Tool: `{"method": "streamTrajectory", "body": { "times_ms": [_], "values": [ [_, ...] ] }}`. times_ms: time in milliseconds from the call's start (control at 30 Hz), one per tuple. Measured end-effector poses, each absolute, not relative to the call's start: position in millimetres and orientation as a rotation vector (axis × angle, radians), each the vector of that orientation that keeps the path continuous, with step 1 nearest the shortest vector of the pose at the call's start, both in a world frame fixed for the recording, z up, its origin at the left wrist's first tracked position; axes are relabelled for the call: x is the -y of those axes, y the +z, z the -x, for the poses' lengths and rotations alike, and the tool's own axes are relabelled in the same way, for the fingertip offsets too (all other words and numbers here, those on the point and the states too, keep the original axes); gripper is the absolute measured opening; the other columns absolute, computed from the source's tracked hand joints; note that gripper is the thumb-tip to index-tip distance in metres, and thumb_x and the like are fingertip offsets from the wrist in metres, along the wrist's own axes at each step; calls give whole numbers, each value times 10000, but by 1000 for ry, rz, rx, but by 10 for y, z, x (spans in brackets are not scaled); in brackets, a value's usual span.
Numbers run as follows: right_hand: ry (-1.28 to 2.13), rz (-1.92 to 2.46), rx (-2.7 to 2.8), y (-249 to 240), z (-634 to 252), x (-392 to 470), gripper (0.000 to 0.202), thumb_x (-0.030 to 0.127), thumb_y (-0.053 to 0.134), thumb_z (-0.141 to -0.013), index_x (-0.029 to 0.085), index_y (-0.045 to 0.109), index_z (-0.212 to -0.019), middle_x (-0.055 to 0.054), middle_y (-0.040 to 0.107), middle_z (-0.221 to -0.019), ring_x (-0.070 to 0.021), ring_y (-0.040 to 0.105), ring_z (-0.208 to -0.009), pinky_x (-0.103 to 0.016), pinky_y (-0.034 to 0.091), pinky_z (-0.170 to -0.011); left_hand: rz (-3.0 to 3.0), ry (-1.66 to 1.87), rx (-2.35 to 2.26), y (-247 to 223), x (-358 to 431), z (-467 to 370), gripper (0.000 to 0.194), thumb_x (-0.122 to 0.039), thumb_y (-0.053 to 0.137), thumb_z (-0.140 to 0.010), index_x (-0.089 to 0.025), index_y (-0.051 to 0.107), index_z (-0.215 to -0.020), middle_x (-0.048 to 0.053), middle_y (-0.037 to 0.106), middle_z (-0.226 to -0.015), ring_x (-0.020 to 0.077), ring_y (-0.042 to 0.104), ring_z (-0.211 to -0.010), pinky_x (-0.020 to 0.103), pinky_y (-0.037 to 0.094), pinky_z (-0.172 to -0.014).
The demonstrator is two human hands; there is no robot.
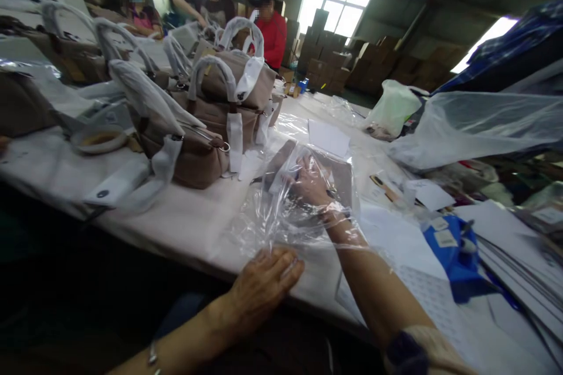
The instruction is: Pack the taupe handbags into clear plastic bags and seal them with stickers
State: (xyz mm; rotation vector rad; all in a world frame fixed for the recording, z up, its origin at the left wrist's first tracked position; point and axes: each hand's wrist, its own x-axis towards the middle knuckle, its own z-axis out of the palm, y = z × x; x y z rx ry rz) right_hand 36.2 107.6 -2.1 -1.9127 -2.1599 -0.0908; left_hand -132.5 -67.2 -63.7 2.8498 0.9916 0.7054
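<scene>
A clear plastic bag [281, 217] lies near the front edge of the table, with a flat taupe bag [341, 179] inside it. My right hand [311, 183] reaches into the plastic bag and rests over the taupe bag. Its fingers are bent, and glare on the film hides what they hold. At the table edge, my left hand [266, 278] is closed on the mouth of the plastic bag. Just to the left stand taupe handbags [200, 158], their handles wrapped in white film.
A tape roll [99, 139] sits at the left. On the right are paper sheets [428, 290], a blue packet [453, 252], a cutter-like yellow-and-black tool [383, 187] and a white plastic bag [393, 106]. Co-workers [275, 32] stand behind the handbags; cartons [328, 61] are stacked beyond.
</scene>
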Motion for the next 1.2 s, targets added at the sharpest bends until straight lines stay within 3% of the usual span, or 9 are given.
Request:
{"method": "streamTrajectory", "body": {
  "times_ms": [133, 267, 400, 567, 733, 833, 1000, 1100, 1200],
  "values": [
    [-56, 1915, 2159, -61, -398, -1144, 726, 607, 477, -933, 161, 379, -1497, -179, 347, -1555, -360, 231, -1447, -601, 134, -1150, -2813, 643, -1324, -914, 328, 1137, 258, -251, 598, -923, -176, 572, -1169, 104, 664, -1147, 275, 615, -1083, 450, 479, -954],
    [-56, 1911, 2150, -120, -436, -1177, 710, 574, 461, -957, 145, 345, -1512, -192, 309, -1570, -396, 220, -1445, -673, 108, -1120, -2943, 536, -902, -841, 192, 1114, 91, -108, 560, -909, -193, 578, -883, 10, 650, -858, 187, 613, -803, 300, 491, -756],
    [-107, 1882, 2144, -221, -471, -1145, 629, 478, 373, -1010, 120, 314, -1523, -182, 270, -1588, -392, 180, -1459, -653, 43, -1127, -3084, 560, -430, -599, 358, 1107, 63, -142, 542, -928, -193, 537, -891, 2, 602, -817, 172, 547, -702, 299, 431, -618],
    [-197, 1830, 2112, -323, -490, -1131, 680, 453, 489, -969, 95, 316, -1521, -208, 243, -1592, -398, 195, -1460, -681, 42, -1134, -3067, 417, -463, -702, 494, 1125, 102, -131, 560, -912, -196, 496, -866, -11, 590, -792, 168, 553, -685, 297, 424, -590],
    [-275, 1730, 2080, -257, -579, -1165, 592, 459, 504, -951, 125, 469, -1439, -189, 411, -1517, -383, 320, -1423, -666, 190, -1142, -2715, 510, -646, -701, 494, 1286, 239, -399, 634, -909, -216, 525, -1016, -13, 649, -890, 162, 623, -779, 275, 491, -677],
    [-324, 1628, 2098, -220, -666, -1113, 579, 435, 491, -961, 121, 450, -1445, -187, 402, -1523, -339, 339, -1424, -598, 241, -1162, -2744, 993, -666, -513, 564, 1465, 161, -263, 555, -958, -206, 546, -1108, 25, 653, -902, 171, 625, -824, 289, 504, -759],
    [-349, 1477, 2165, -333, -746, -1096, 600, 474, 502, -964, 138, 433, -1457, -173, 414, -1520, -337, 299, -1445, -594, 158, -1186, -2747, 1463, -1456, -473, 297, 1607, 529, -228, 625, -903, -182, 423, -1390, 170, 559, -1307, 361, 495, -1274, 542, 431, -1035],
    [-334, 1458, 2183, -441, -795, -1180, 630, 487, 510, -957, 134, 414, -1470, -174, 422, -1513, -334, 322, -1435, -589, 151, -1188, -2528, 1394, -1653, -633, 9, 1582, 547, -203, 464, -962, -172, 285, -1478, 99, 662, -1055, 241, 675, -939, 365, 565, -803],
    [-337, 1443, 2211, -490, -896, -1253, 635, 472, 500, -957, 140, 386, -1487, -146, 396, -1536, -303, 306, -1447, -556, 152, -1202, -2546, 1369, -1505, -794, -44, 1607, 499, -120, 345, -974, -184, 286, -1466, 41, 663, -898, 165, 661, -751, 261, 548, -714]
  ]
}}
